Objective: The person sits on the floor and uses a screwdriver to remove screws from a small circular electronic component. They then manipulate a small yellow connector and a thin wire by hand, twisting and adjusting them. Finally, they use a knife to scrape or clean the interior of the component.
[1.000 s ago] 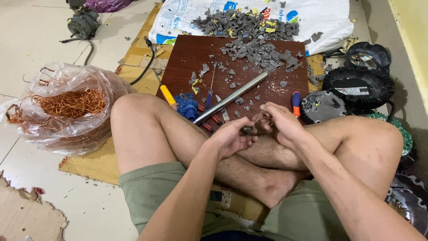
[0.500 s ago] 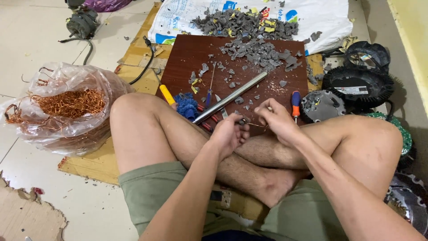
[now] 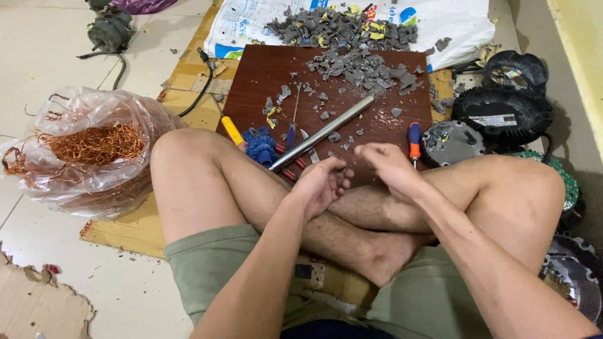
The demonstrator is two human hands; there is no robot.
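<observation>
The person sat cross-legged on the floor, both hands raised over the crossed shins just short of the near edge of a dark brown board (image 3: 264, 75), which seemed to serve as the work surface. The left hand (image 3: 323, 184) was curled, fingers folded toward the palm, and whether that grip pinched a small scrap could not be told. The right hand (image 3: 389, 168) hovered just beside it, fingers bent loosely together; its grip too was hidden from view, and no object showed clearly between the two hands. A long metal rod (image 3: 323, 132) lay slanted across the board, its lower end near the left hand, likely kept within easy reach. Beside it rested a yellow-handled tool (image 3: 231, 130), a blue clump (image 3: 259, 145), and, at the board's right edge, an orange-handled screwdriver (image 3: 414, 139). Grey broken fragments (image 3: 361, 66) were heaped at the far edge of the board and on a white sack (image 3: 452, 25) beyond, apparently pushed away from the working spot. To the left, on the floor, a clear plastic bag (image 3: 94, 182) held copper wire (image 3: 94, 143), kept apart from the grey waste. Black round motor housings (image 3: 502, 113) sat to the right.
</observation>
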